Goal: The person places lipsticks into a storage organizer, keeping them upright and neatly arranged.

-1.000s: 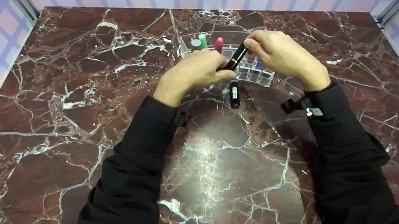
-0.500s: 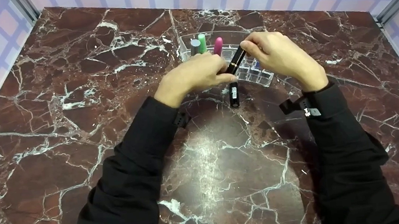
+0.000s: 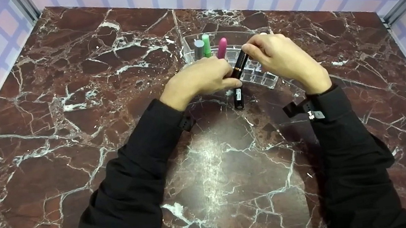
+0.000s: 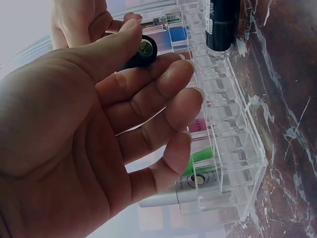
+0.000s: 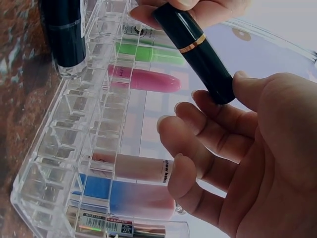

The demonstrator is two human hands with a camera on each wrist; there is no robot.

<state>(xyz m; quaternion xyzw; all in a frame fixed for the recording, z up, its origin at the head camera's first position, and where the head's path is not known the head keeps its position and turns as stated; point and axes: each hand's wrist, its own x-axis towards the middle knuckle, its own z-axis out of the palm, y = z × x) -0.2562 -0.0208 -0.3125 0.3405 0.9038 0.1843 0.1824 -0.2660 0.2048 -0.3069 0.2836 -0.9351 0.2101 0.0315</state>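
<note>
Between my two hands is a black lipstick tube (image 3: 241,60) with a thin gold band, slanted above a clear compartmented organizer (image 3: 270,80). My left hand (image 3: 202,76) pinches its lower end between thumb and forefinger; the left wrist view shows that round end (image 4: 145,47) face on. My right hand (image 3: 286,56) pinches the upper end with thumb and fingertips, as the right wrist view confirms. The gold band (image 5: 192,43) lies uncovered between the two grips. Just below the left fingertips, a second black tube (image 3: 238,99) with a white label stands at the organizer's front.
Upright in the organizer are a grey-capped tube (image 3: 199,48), a green tube (image 3: 206,44) and a pink tube (image 3: 222,47). Its other end holds a pale tube (image 5: 133,167), a blue-and-pink one (image 5: 124,196) and a labelled one (image 5: 111,224). Dark marbled tabletop (image 3: 80,174) surrounds it.
Both hands have come slightly down toward the table's front, and the right has drifted a little left. The lipstick tube now stands steeper, still held at both ends.
</note>
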